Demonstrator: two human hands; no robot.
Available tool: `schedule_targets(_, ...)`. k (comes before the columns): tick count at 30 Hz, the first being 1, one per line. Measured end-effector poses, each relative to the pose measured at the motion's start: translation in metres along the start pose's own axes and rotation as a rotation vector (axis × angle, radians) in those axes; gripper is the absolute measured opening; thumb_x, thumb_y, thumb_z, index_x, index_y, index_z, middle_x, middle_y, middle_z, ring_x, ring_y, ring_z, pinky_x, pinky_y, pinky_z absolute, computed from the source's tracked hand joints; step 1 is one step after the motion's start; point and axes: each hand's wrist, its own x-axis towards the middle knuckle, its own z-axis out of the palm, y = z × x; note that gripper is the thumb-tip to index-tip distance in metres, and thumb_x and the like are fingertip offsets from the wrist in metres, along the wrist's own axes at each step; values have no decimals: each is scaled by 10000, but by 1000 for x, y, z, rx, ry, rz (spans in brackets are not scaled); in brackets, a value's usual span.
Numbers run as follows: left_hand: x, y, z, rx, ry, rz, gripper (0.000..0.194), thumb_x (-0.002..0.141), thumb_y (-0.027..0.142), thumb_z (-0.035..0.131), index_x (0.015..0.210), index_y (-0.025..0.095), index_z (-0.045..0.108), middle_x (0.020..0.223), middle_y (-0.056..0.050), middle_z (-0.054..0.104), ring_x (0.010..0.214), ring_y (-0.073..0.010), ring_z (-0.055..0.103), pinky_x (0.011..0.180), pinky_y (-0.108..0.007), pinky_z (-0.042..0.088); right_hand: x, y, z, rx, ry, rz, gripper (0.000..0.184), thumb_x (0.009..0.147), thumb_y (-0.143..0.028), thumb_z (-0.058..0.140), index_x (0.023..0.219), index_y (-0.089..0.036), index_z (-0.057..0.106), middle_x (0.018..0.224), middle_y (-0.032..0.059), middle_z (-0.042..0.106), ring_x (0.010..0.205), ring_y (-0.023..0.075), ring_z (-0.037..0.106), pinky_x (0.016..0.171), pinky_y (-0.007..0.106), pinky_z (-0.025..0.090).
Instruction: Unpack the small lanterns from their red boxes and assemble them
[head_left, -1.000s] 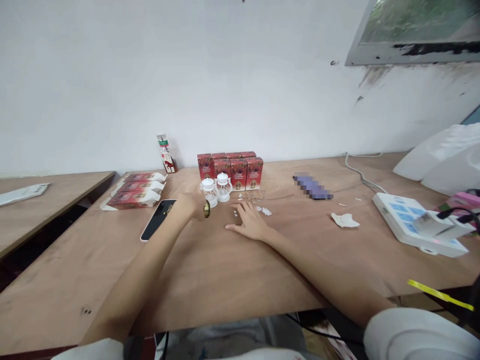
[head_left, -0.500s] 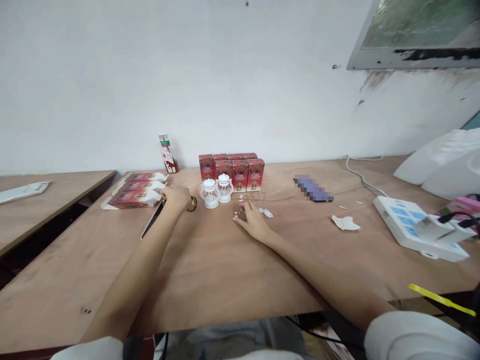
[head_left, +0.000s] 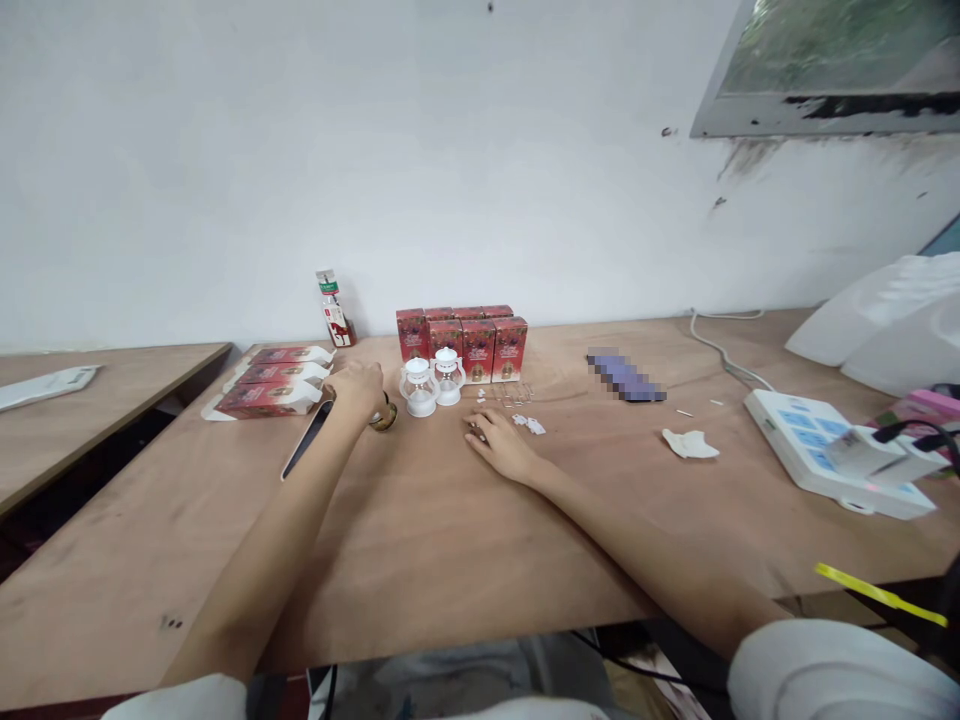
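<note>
Seven red boxes [head_left: 510,352] stood upright, three cartons [head_left: 262,398] lay unclosed, two lanterns [head_left: 419,388] unboxed — left hand [head_left: 357,388] gripping a gold-coloured piece [head_left: 384,416], right hand [head_left: 499,444] curled, grip unclear.

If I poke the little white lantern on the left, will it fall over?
The left white lantern might stay up under a gentle push, as its base looks broad. It's probably light for its size, since its see-through middle looks hollow.
</note>
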Motion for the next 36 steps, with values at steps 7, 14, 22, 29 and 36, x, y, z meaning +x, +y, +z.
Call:
schedule_targets(7, -1, 11, 6, -22, 229, 153, 449, 777, 135, 552, 1219, 123, 480, 1212, -200, 529, 1087, -331, 551, 813, -411, 465, 0, -1, -1, -20, -26, -10, 228, 862, -194, 502, 1060, -131, 597, 1114, 150, 572, 1062, 243, 559, 951, 427, 440)
schedule_targets(14, -2, 0, -2, -35, 234, 163, 559, 782, 398, 558, 1252, 114, 452, 1253, -202, 513, 1160, -357, 491, 887, -459, 446, 0, -2, -4, -39, -53, -10, 219, 873, -208, 482, 1056, -163, 593, 1126, 124, 563, 1076, 227, 543, 953, 401, 438)
schedule_targets(22, 4, -18, -7, 3, 0, 181, 453, 631, 266, 696, 1064, 172, 600, 1150, -156, 618, 1080, -346, 564, 808, -372, 492, 1, -5, -7, -56, -79, -3, 222, 877, -204, 472, 1059, -156, 590, 1111, 124, 566, 1066, 225, 541, 950, 390, 432)
schedule_targets(29, 16, -17, 7, -60, 127, 257, 533, 764, 251, 570, 1269, 162, 424, 1232, -139, 560, 1142, -292, 529, 881, -351, 459, 1, -6, -7, -67, -79, -3, 227, 881, -196, 457, 1063, -149, 584, 1108, 120, 572, 1048, 223, 546, 938, 383, 442)
schedule_targets(36, 0, -9, -1, -36, 96, 151, 607, 851, 317, 434, 1358, 29, 263, 1329, -288, 407, 1209, -366, 465, 883, -419, 444, 1, -7, -6, -79, -71, -2, 229, 877, -191, 452, 1066, -147, 573, 1072, 119, 587, 1035, 230, 547, 930, 393, 442)
